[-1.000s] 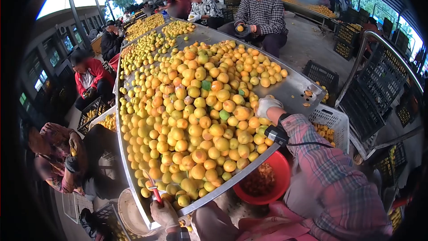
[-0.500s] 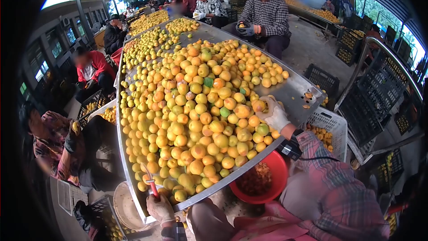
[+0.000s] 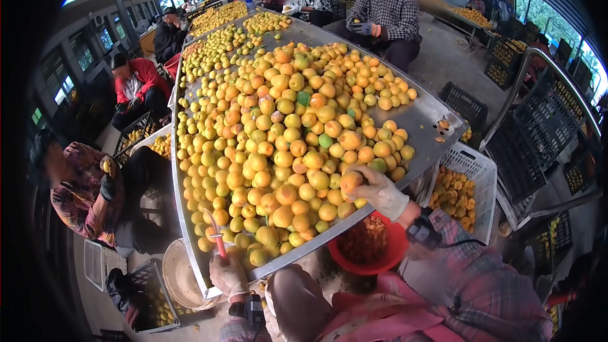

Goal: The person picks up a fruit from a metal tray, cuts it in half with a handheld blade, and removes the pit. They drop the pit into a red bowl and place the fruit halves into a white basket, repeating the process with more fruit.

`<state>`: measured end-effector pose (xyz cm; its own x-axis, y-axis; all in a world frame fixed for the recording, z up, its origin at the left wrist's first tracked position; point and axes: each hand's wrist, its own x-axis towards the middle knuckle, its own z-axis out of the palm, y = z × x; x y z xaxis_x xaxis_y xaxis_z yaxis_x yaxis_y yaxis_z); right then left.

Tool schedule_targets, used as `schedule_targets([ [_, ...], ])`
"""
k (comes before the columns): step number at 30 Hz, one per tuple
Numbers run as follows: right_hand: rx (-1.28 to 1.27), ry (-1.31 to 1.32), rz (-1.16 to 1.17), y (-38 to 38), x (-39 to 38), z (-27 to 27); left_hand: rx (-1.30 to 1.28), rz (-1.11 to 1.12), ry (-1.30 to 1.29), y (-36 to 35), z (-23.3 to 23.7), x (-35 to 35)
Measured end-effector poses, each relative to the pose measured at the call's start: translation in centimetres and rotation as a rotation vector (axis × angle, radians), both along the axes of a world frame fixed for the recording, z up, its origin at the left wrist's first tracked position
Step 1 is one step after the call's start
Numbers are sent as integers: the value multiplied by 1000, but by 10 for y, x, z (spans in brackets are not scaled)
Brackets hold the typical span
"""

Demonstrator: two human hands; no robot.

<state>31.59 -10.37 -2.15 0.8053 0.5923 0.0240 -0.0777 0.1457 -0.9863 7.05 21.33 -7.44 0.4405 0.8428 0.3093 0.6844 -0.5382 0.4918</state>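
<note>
A large heap of yellow-orange fruit [image 3: 285, 145] covers the near part of a metal table [image 3: 430, 114]. My gloved right hand [image 3: 380, 193] is closed on an orange fruit [image 3: 351, 182] above the heap's near right side. Near the table's front left corner, my gloved left hand [image 3: 229, 275] is wrapped round the red handle of a small curved-blade knife [image 3: 218, 240], its blade pointing up beside the fruit. Below the table's near edge a red basin [image 3: 370, 263] holds small orange-brown pieces.
A white crate [image 3: 491, 168] with cut fruit stands at the right, and a black crate [image 3: 465, 104] behind it. A pale bucket [image 3: 180, 278] sits below left. People sit along both sides, one in a checked shirt [image 3: 396, 12]. A metal-framed rack [image 3: 529, 133] rises far right.
My right hand has come from the table's right side toward its near edge, now with a fruit lifted in it. The view has shifted slightly. My left hand still grips the knife.
</note>
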Motion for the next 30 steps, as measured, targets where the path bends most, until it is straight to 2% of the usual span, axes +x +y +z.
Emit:
schedule_targets([
  [4,-227,-140,-29,17,-17,-9,1,1,5,-2,4,1],
  [6,-458,-351,-114,29,-21,-25,-51,18,45,-7,12,1],
  [8,-604,-453,-117,37,-24,-39,-42,-1,40,-4,7,0],
  [10,-703,-390,-79,40,-32,-30,-12,-15,13,-1,0,-2],
  [13,-650,-402,-128,37,-35,-29,27,-19,-25,0,-5,0],
  [16,-770,-783,-476,22,-21,-20,-21,0,-7,0,-3,-1],
  [19,-1087,-823,-625,0,2,-8,-5,2,-21,-2,0,-2],
  [20,-1235,-932,-635,-8,13,-14,14,-4,-14,-2,-1,-2],
  [22,-1298,-854,-535,-19,27,-29,33,-12,-9,-2,-1,-1],
  [26,-1371,-781,-562,-15,37,-47,33,-12,-11,-5,2,-1],
  [29,-1248,-823,-648,-19,42,-61,29,-18,-26,-2,-2,-2],
  [30,-1057,-859,-669,-26,42,-61,30,-29,-29,0,-4,-2],
])
